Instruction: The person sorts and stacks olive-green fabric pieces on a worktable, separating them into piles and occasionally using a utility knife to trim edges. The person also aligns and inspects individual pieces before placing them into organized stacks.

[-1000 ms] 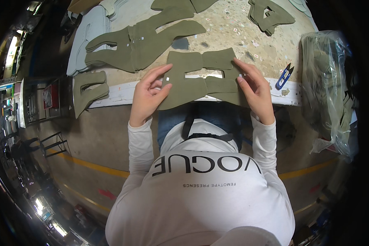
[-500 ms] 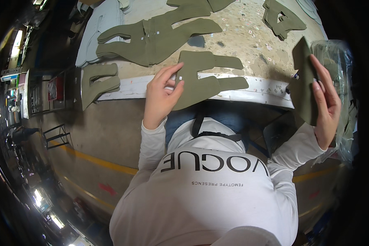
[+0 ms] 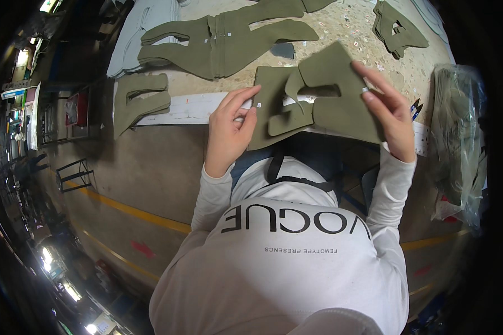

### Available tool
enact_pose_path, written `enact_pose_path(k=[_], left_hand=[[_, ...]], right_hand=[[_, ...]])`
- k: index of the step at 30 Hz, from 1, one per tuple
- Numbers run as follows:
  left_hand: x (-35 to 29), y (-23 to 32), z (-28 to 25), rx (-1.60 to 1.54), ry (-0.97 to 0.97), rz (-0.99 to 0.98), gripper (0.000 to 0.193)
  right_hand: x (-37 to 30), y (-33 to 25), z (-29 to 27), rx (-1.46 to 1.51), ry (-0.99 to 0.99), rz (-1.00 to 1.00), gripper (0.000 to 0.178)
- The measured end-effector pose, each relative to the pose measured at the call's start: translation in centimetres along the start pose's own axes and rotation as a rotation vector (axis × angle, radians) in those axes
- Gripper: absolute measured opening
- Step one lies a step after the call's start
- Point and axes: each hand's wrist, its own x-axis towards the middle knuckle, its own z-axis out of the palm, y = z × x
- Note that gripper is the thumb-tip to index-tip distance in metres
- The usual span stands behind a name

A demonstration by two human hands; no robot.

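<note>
At the front edge of the table, my left hand (image 3: 229,128) pinches the left edge of a flat olive-green cut piece (image 3: 267,106) that bears a small white sticker. This piece has two prongs and overhangs the table edge. Thumb and fingers of my right hand (image 3: 391,111) grip the right edge of a second olive cut piece (image 3: 346,106), tilted up off the table. Its two prongs point left and overlap those of the first piece; one prong curls. The material looks like soft sheet, fabric or foam.
Stacked olive pieces (image 3: 223,47) lie farther back, with another stack (image 3: 399,30) at the far right. More olive pieces (image 3: 140,103) hang over the front left edge beside pale grey pieces (image 3: 131,42). A clear plastic bag (image 3: 458,139) of olive pieces stands at right.
My right hand has swung left from beside the plastic bag, bringing the second piece over the first and turning its broad face into view. My left hand keeps its hold.
</note>
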Motion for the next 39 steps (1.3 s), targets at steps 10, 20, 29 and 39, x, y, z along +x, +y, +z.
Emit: enact_pose_path(k=[10, 20, 29, 39], left_hand=[[0.2, 0.9, 0.1, 0.176, 0.088, -0.062, 0.036], [-0.2, 0.9, 5.8, 0.778, -0.163, 0.267, 0.065], [-0.2, 1.2, 0.9, 0.257, 0.150, 0.033, 0.041], [1.0, 0.6, 1.7, 0.563, 0.080, 0.007, 0.031]], right_hand=[[-0.9, 4.8, -2.2, -0.304, 0.044, -0.006, 0.044], [-1.0, 5.3, -2.0, -0.309, 0.074, 0.002, 0.045], [-0.9, 4.0, -2.3, -0.216, 0.060, 0.051, 0.043], [-2.0, -7.6, -5.3, -0.752, 0.362, -0.313, 0.045]])
